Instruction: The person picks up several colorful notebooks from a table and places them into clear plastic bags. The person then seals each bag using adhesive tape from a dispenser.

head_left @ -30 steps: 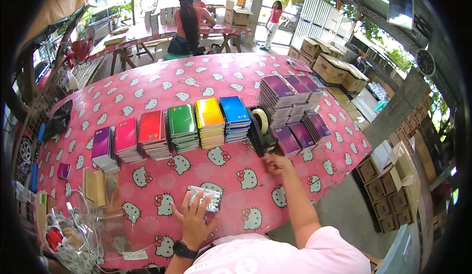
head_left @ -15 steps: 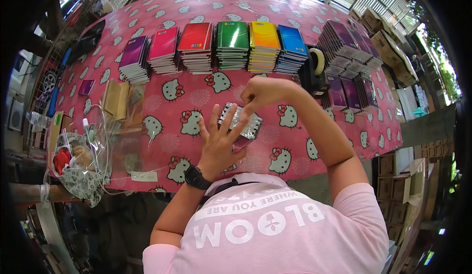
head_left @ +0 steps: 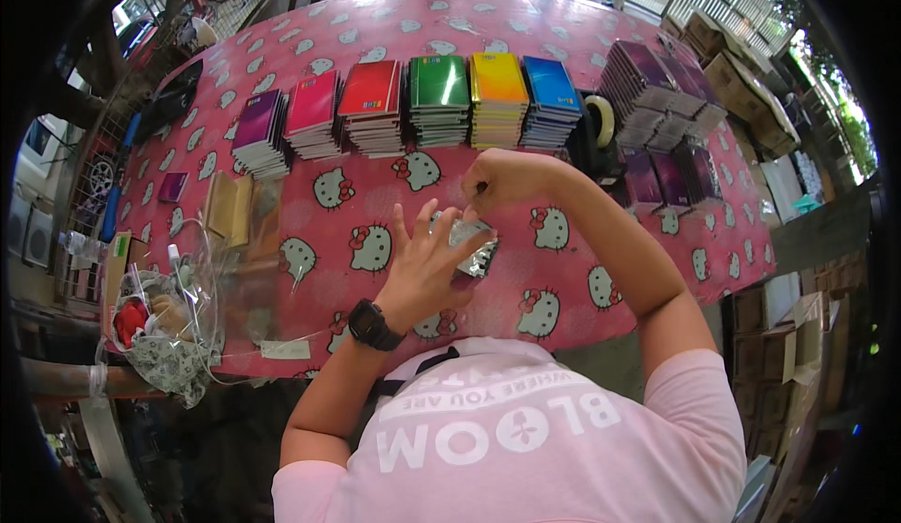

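White lettering runs across the person's pink shirt (head_left: 563, 467), and small multicoloured lettering marks the covers of the notebooks (head_left: 439, 82) stacked in a row across the tabletop (head_left: 507, 290). The silver bundle (head_left: 481, 258) lies just in front of the person, under the left hand (head_left: 430, 260), whose open grip spreads its fingers over it above a wrist with a dark watch (head_left: 374, 324). Over at the bundle's far side, the right hand (head_left: 521, 181) is bent inward with its elbow out, fingers curled, and I can't tell whether its grip holds anything.
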`<action>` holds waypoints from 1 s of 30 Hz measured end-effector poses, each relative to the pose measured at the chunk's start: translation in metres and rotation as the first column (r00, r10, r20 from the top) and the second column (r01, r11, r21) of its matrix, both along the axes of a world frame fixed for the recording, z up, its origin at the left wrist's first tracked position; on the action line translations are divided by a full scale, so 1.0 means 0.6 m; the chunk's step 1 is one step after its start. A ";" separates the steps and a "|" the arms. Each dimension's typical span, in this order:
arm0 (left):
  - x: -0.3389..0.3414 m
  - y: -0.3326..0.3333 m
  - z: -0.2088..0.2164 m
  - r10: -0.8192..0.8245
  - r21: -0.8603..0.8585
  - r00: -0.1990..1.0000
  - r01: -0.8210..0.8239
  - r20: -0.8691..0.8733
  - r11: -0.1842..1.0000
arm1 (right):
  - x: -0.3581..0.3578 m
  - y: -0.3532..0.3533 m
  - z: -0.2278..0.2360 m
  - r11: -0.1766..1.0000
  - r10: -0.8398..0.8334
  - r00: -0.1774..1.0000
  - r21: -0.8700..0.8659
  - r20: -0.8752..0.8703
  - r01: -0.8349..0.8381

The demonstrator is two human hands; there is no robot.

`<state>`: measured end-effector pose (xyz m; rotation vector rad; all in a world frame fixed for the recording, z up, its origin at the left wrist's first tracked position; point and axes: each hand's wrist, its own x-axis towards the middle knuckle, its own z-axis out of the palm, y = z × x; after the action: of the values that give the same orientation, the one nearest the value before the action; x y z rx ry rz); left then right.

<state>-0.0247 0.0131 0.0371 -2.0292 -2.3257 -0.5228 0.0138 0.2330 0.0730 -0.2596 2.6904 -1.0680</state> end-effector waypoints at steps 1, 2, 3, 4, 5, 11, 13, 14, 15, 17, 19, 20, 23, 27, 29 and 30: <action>0.001 -0.004 -0.001 0.003 -0.002 1.000 -0.003 0.000 1.000 | 0.000 0.002 -0.005 1.000 0.006 0.999 0.004 0.042 -0.006; 0.002 -0.007 -0.001 0.007 -0.003 1.000 -0.007 -0.001 1.000 | -0.001 0.003 -0.012 1.000 0.012 0.996 0.008 0.083 -0.013; 0.004 -0.007 -0.002 0.009 0.001 1.000 -0.009 0.002 1.000 | 0.000 0.006 -0.020 1.000 0.017 0.992 0.017 0.128 -0.020; 0.005 -0.008 -0.003 0.011 -0.002 1.000 -0.011 -0.006 1.000 | 0.002 0.007 -0.029 1.000 0.004 0.985 -0.013 0.170 -0.001; 0.005 -0.007 -0.004 0.010 -0.004 1.000 -0.010 -0.014 1.000 | 0.004 0.008 -0.043 0.999 -0.011 0.977 -0.042 0.213 0.020; -0.005 0.005 -0.007 -0.106 0.106 0.984 0.122 -0.140 0.987 | 0.062 -0.027 -0.264 0.640 -0.416 0.829 -0.526 0.375 0.560; -0.019 0.011 -0.012 -0.111 0.107 0.992 0.117 -0.062 0.987 | 0.092 -0.046 -0.209 0.619 -0.588 0.777 -0.493 0.224 0.611; -0.025 0.018 -0.006 -0.079 0.119 0.996 0.074 0.034 0.990 | 0.111 -0.049 -0.173 0.551 -0.647 0.718 -0.494 0.257 0.673; -0.028 0.025 0.001 -0.045 0.124 0.991 0.029 0.125 0.992 | 0.127 -0.057 -0.143 0.480 -0.696 0.659 -0.497 0.286 0.723; -0.032 0.041 0.000 0.106 0.258 0.952 -0.184 0.288 0.948 | 0.163 -0.111 -0.116 0.666 -0.743 0.607 -0.399 -0.280 0.631; -0.011 0.071 0.019 0.221 0.160 0.780 -0.378 0.586 0.912 | 0.190 -0.145 -0.112 0.674 -0.681 0.448 -0.256 -0.580 0.693; -0.002 0.089 0.018 0.149 0.159 0.712 -0.347 0.686 0.924 | 0.195 -0.154 -0.111 0.618 -0.681 0.380 -0.212 -0.626 0.757; 0.017 0.120 0.023 -0.124 0.234 0.363 -0.278 0.924 0.932 | 0.221 -0.124 -0.098 0.529 -0.695 0.284 -0.202 -0.660 0.824; 0.003 0.093 0.056 -0.119 0.368 0.755 -0.171 0.644 0.914 | 0.291 0.015 -0.093 0.277 -0.752 -0.072 -0.413 -0.655 0.868; -0.020 0.067 0.038 -0.037 0.232 0.558 -0.283 0.829 0.931 | 0.355 0.104 -0.079 0.054 -0.674 -0.159 -0.263 -0.721 0.963; -0.026 0.061 0.031 0.005 0.153 0.440 -0.321 0.898 0.935 | 0.381 0.154 -0.092 -0.093 -0.623 -0.210 -0.195 -0.753 0.976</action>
<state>-0.0406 0.0494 0.0557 -1.4550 -2.5245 -2.2502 0.2421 0.3252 0.0181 2.3268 3.4388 -0.1351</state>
